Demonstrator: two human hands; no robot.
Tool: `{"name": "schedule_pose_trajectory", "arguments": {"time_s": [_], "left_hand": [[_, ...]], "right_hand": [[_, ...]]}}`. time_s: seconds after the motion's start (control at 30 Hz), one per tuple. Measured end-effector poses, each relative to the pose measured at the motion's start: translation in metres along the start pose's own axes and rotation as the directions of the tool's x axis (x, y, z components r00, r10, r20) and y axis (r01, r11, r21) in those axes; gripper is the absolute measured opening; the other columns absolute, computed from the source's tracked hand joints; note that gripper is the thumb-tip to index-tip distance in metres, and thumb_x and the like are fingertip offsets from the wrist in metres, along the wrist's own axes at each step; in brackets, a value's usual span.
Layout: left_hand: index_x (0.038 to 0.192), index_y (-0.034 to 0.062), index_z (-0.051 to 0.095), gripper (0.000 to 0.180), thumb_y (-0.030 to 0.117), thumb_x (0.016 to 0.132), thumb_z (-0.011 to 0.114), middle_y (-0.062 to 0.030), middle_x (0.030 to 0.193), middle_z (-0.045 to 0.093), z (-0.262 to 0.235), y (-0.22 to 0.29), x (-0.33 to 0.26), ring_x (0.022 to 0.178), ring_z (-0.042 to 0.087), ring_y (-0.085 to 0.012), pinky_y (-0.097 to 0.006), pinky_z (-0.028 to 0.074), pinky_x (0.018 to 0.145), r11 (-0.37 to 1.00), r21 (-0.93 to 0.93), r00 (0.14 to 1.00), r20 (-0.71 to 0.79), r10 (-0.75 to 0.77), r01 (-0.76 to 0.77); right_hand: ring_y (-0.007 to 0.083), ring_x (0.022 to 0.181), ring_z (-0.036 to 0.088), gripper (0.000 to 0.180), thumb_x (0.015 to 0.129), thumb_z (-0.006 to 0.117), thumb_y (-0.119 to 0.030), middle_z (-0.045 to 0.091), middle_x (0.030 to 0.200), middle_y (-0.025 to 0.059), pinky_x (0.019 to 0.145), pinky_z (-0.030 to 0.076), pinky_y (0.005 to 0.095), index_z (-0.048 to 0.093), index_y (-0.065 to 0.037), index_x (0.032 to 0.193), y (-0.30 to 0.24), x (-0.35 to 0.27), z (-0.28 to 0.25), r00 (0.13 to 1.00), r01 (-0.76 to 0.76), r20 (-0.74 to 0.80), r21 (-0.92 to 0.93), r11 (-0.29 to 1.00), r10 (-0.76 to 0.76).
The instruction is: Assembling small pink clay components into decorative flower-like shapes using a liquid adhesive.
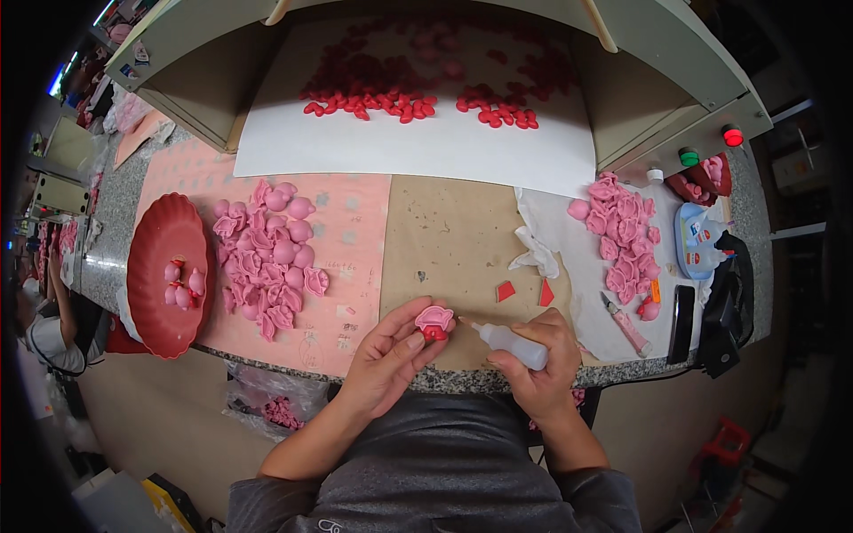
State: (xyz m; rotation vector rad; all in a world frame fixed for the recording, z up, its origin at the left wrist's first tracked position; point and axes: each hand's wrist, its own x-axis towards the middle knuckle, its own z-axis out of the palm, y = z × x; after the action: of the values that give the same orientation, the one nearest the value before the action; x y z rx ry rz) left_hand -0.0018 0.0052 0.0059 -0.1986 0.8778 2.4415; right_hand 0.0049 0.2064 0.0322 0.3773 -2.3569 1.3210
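Observation:
My left hand (pixel 384 364) pinches a small moulded piece, a pink ruffled shell with a red part (pixel 434 318), between thumb and fingers above the table's front edge. In my right hand (pixel 549 360) is a translucent white squeeze bottle (pixel 515 346), tilted with its thin nozzle pointing left. The nozzle tip is close to the piece; whether they touch I cannot tell. Beneath both hands lies brown paper (pixel 453 249), with two red scraps (pixel 506 291) just beyond the bottle.
Pink pieces (pixel 271 253) are heaped at left beside a red scalloped tray (pixel 147 302); another heap (pixel 627 235) lies right. Ahead, an open-fronted box (pixel 657 98) covers white paper bearing red pieces (pixel 409 107). A tube (pixel 626 324) and black phone (pixel 681 324) lie right.

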Motion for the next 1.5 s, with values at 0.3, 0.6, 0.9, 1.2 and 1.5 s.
{"name": "schedule_pose_trajectory", "arguments": {"time_s": [0.3, 0.6, 0.9, 1.2, 1.5], "left_hand": [[0.133, 0.0037, 0.035, 0.043, 0.005, 0.091, 0.046, -0.0130, 0.135, 0.039, 0.0004, -0.0001, 0.0011, 0.121, 0.044, -0.0248, -0.035, 0.039, 0.101, 1.000, -0.009, 1.000, -0.004, 0.004, -0.004], [0.133, 0.0039, 0.036, 0.043, 0.004, 0.091, 0.046, -0.0126, 0.135, 0.039, 0.0012, 0.0000, 0.0012, 0.121, 0.044, -0.0235, -0.034, 0.040, 0.101, 1.000, -0.010, 1.000, -0.016, 0.010, -0.010], [0.133, 0.0039, 0.035, 0.043, 0.005, 0.091, 0.047, -0.0129, 0.135, 0.039, 0.0000, -0.0009, 0.0017, 0.120, 0.045, -0.0259, -0.034, 0.041, 0.100, 1.000, -0.012, 1.000, -0.020, 0.008, -0.008], [0.134, 0.0043, 0.034, 0.044, 0.007, 0.092, 0.046, -0.0128, 0.135, 0.039, 0.0003, 0.0003, 0.0017, 0.121, 0.044, -0.0267, -0.035, 0.039, 0.101, 1.000, -0.015, 1.000, -0.013, 0.002, -0.002], [0.134, 0.0045, 0.033, 0.044, 0.006, 0.092, 0.046, -0.0120, 0.136, 0.038, 0.0000, 0.0005, 0.0007, 0.122, 0.042, -0.0273, -0.034, 0.040, 0.100, 1.000, -0.004, 1.000, -0.015, 0.000, 0.000]], "right_hand": [[0.0208, 0.064, 0.050, 0.038, 0.072, 0.075, -0.027, 0.054, 0.075, 0.0098, 0.057, 0.040, 0.0299, 0.051, -0.003, 0.090, 0.0009, 0.0001, 0.0009, 1.000, 0.007, 0.002, -0.004, 1.000, -0.007], [0.0205, 0.064, 0.050, 0.040, 0.071, 0.076, -0.026, 0.055, 0.076, 0.0097, 0.058, 0.041, 0.0293, 0.052, -0.002, 0.092, -0.0043, -0.0007, 0.0005, 0.999, 0.010, 0.045, 0.008, 1.000, -0.011], [0.0206, 0.064, 0.050, 0.040, 0.069, 0.077, -0.026, 0.056, 0.077, 0.0098, 0.058, 0.041, 0.0299, 0.054, -0.002, 0.092, -0.0037, -0.0022, -0.0008, 0.997, 0.035, 0.065, 0.018, 0.999, -0.036], [0.0232, 0.061, 0.053, 0.040, 0.063, 0.081, -0.021, 0.060, 0.077, 0.0105, 0.055, 0.042, 0.0311, 0.057, -0.001, 0.089, -0.0045, 0.0008, -0.0033, 0.999, -0.039, 0.008, 0.081, 0.996, 0.039], [0.0206, 0.062, 0.051, 0.039, 0.067, 0.078, -0.022, 0.057, 0.076, 0.0093, 0.055, 0.040, 0.0299, 0.056, -0.001, 0.090, -0.0054, 0.0004, 0.0042, 0.999, -0.005, 0.041, 0.123, 0.992, 0.000]]}}
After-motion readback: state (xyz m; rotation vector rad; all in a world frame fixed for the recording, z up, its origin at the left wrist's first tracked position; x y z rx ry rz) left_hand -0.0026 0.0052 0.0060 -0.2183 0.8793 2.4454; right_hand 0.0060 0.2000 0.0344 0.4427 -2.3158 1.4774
